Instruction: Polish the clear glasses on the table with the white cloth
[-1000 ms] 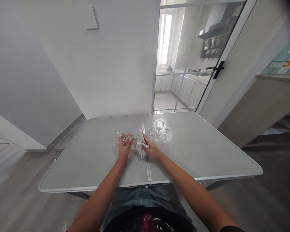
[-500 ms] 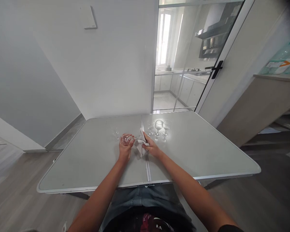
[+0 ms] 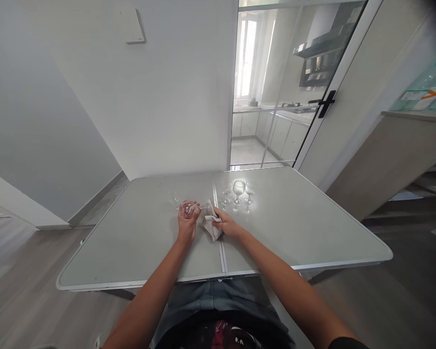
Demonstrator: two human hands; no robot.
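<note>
Holds a clear stemmed glass (image 3: 187, 210) tipped on its side just above a pale folding table (image 3: 131, 247), with the left hand (image 3: 188, 222) wrapped around the bowl and the stem pointing right. Grips a crumpled whitish cloth (image 3: 212, 228) in the right hand (image 3: 225, 224), against the foot end of that glass, largely hidden there. Has three upright stemmed glasses (image 3: 239, 187) in a row beyond the right hand, and a fainter drinking glass (image 3: 174, 199) beyond the left.

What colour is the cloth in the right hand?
The cloth is pale greyish-white, shown in the head view.
</note>
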